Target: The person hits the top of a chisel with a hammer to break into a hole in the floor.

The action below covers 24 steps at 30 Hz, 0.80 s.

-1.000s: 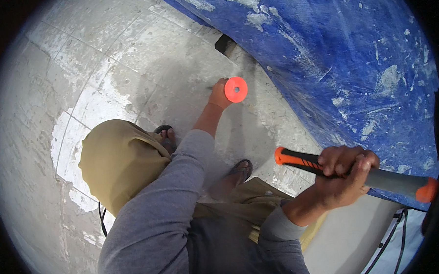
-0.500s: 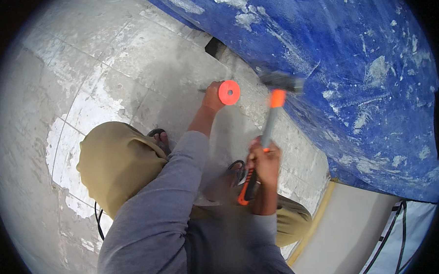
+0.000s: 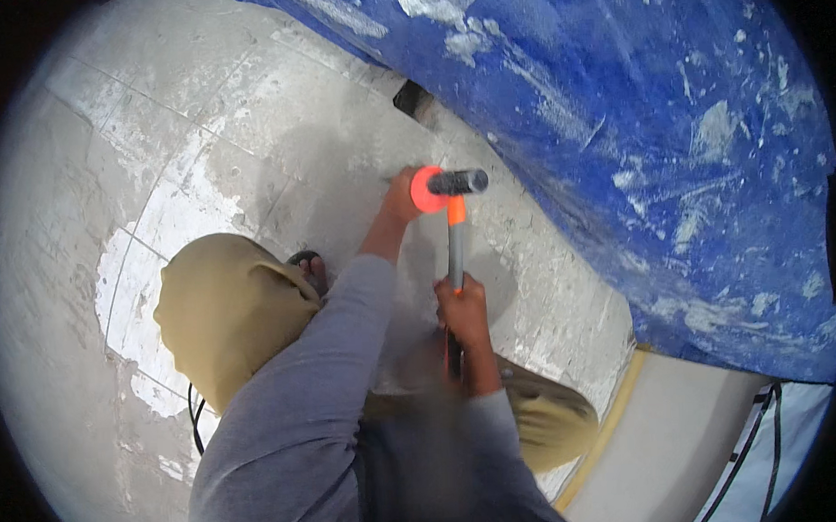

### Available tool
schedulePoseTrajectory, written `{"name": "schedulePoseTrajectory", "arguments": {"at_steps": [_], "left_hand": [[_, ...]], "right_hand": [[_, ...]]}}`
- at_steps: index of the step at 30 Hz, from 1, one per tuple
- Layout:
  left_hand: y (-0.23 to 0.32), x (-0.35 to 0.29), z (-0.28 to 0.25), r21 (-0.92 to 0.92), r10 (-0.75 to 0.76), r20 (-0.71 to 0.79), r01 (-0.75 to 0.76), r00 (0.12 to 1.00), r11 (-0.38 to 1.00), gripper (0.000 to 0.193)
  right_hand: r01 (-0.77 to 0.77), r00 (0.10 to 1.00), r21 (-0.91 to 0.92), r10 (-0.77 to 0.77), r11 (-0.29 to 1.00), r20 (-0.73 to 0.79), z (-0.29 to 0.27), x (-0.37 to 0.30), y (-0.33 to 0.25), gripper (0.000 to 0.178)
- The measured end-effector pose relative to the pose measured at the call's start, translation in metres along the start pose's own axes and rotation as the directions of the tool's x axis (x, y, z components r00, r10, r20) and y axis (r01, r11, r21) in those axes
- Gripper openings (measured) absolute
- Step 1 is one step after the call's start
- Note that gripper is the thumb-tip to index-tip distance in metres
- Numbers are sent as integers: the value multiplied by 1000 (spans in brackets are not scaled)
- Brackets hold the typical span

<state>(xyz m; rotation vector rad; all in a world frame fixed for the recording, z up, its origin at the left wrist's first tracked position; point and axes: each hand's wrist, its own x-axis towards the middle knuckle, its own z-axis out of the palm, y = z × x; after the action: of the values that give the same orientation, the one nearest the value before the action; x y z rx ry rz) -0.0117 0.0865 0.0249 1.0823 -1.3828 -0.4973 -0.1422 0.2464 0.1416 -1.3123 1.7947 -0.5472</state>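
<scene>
The left hand (image 3: 399, 198) has its fingers curled round a tool (image 3: 421, 192); the tool's red-orange disc faces up just right of those fingers, and a thin dark tip pokes out on their far left. The right hand (image 3: 465, 313) has its fingers wrapped round the grip of a hammer (image 3: 456, 245). Its dark head, ahead of the right fingers, overlaps the disc in view; whether they touch, I cannot tell. Beneath both hands lies the pale, scuffed floor (image 3: 328, 116). A blue tarp (image 3: 618, 150) spreads to the fingers' right; a sandalled foot (image 3: 317, 273) is nearer the body than the left fingers.
</scene>
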Motion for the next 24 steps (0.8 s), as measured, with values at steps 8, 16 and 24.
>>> {"name": "schedulePoseTrajectory", "arguments": {"at_steps": [8, 16, 24], "left_hand": [[-8, -6, 7, 110, -179, 38, 174, 983, 979, 16], [-18, -8, 10, 66, -113, -28, 114, 993, 991, 20], [-19, 5, -7, 196, 43, 83, -59, 996, 979, 27]], "right_hand": [[256, 962, 297, -212, 920, -175, -56, -35, -82, 10], [409, 911, 692, -221, 594, -349, -26, 5, -43, 11], [-12, 1000, 134, 15, 991, -21, -6, -9, -3, 6]]}}
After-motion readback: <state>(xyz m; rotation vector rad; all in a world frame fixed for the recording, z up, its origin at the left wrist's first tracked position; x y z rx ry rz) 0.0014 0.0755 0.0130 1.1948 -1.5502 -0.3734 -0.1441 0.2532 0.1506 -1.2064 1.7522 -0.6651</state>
